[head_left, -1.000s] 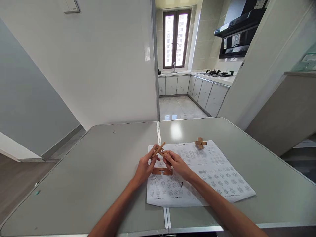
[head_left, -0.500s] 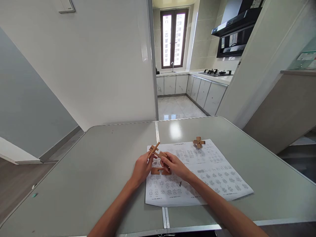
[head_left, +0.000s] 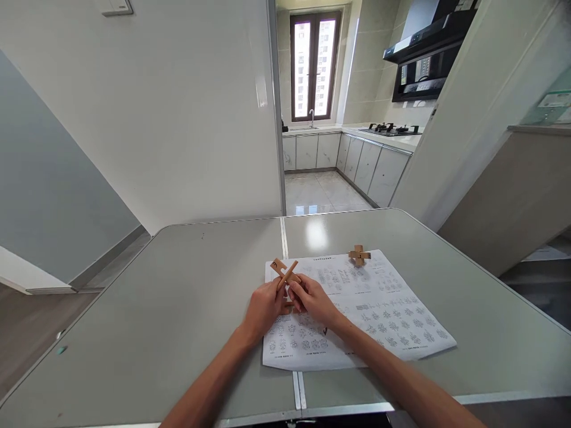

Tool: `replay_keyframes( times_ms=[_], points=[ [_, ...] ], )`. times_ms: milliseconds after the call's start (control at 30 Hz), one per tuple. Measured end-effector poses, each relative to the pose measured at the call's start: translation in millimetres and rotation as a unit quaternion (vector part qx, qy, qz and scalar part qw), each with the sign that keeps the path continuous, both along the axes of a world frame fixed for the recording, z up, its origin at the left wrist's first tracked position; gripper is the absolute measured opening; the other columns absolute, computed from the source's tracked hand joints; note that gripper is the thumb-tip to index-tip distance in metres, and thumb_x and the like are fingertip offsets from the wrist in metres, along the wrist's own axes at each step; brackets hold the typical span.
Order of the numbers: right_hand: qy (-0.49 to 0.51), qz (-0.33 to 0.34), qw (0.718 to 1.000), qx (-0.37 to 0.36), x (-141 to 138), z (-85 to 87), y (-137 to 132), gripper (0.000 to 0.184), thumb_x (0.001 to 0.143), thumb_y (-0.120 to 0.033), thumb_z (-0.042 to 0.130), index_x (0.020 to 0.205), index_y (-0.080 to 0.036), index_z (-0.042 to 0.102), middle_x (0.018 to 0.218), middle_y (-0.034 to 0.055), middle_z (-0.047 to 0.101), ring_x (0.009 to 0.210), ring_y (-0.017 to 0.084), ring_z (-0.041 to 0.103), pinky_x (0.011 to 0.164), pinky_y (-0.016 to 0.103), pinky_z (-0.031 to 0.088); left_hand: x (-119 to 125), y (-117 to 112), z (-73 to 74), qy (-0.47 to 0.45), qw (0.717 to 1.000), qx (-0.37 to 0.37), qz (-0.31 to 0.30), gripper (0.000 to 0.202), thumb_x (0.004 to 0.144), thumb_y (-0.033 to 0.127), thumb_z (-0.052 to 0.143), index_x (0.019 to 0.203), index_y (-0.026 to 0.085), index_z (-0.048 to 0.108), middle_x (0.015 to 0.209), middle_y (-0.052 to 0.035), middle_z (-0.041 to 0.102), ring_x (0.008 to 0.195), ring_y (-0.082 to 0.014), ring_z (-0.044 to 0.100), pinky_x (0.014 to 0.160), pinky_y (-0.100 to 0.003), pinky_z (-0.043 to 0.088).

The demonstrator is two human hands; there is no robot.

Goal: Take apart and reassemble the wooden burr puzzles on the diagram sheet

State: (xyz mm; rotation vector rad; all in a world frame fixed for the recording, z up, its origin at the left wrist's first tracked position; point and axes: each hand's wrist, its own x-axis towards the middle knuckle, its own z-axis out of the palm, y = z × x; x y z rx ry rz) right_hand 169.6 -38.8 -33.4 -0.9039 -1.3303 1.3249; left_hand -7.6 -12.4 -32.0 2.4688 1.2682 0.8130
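Head cam: the left hand (head_left: 265, 306) and right hand (head_left: 312, 300) each have their grip pinched on the crossed wooden pieces (head_left: 285, 272). They're held just over the far left corner of the paper sheet (head_left: 383, 309), mid-bench (head_left: 178, 309). A small wooden cross (head_left: 359, 255) sits at the sheet's far edge.

We are looking across a grey folding table (head_left: 178, 309). At twelve o'clock, daylight is coming through a dark-framed kitchen window (head_left: 313, 65). A white wall (head_left: 178, 119) is filling ten o'clock, and a black range hood (head_left: 423, 59) is hanging at one.
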Motion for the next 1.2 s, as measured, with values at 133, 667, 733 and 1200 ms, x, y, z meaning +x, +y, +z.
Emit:
replay_keyframes(
  times_ms=[133, 667, 733, 1200],
  points=[
    [-0.017, 0.000, 1.000, 0.004, 1, -0.5, 0, 0.040, 0.100, -0.060, 0.054, 0.085, -0.023, 0.051, 0.072, -0.0027, 0.056, 0.048, 0.010, 0.044, 0.045, 0.026, 0.034, 2, -1, 1.0, 0.004, 1.000, 0.000, -0.022, 0.031, 0.110, 0.031, 0.034, 0.100, 0.022, 0.063, 0.090, -0.0050, 0.074, 0.076, -0.0184, 0.067, 0.073, -0.030, 0.050],
    [-0.036, 0.004, 0.999, 0.016, 4, 5.8, -3, 0.038, 0.101, -0.060, 0.052, 0.091, -0.024, 0.052, 0.073, -0.0030, 0.053, 0.053, 0.012, 0.042, 0.050, 0.028, 0.037, -3, 2, -4.6, 0.028, 0.997, 0.036, -0.067, 0.028, 0.106, 0.020, 0.039, 0.128, 0.021, 0.058, 0.100, -0.0074, 0.076, 0.088, -0.0216, 0.071, 0.084, -0.036, 0.053],
    [-0.036, 0.012, 0.999, 0.015, 6, 8.9, -4, 0.039, 0.101, -0.060, 0.051, 0.092, -0.023, 0.053, 0.074, -0.0032, 0.054, 0.052, 0.011, 0.042, 0.051, 0.028, 0.037, -4, 2, -4.3, 0.030, 0.997, 0.040, -0.063, 0.026, 0.106, 0.020, 0.040, 0.122, 0.020, 0.060, 0.098, -0.0071, 0.076, 0.084, -0.0214, 0.071, 0.082, -0.036, 0.052],
    [-0.043, 0.029, 0.998, 0.018, 8, 12.9, -4, 0.043, 0.099, -0.067, 0.051, 0.095, -0.024, 0.054, 0.074, -0.0032, 0.052, 0.052, 0.011, 0.041, 0.049, 0.028, 0.034, -5, 4, -4.5, 0.026, 0.997, 0.033, -0.067, 0.028, 0.106, 0.022, 0.041, 0.125, 0.021, 0.061, 0.099, -0.0079, 0.076, 0.085, -0.0220, 0.070, 0.082, -0.036, 0.053]
  ],
)
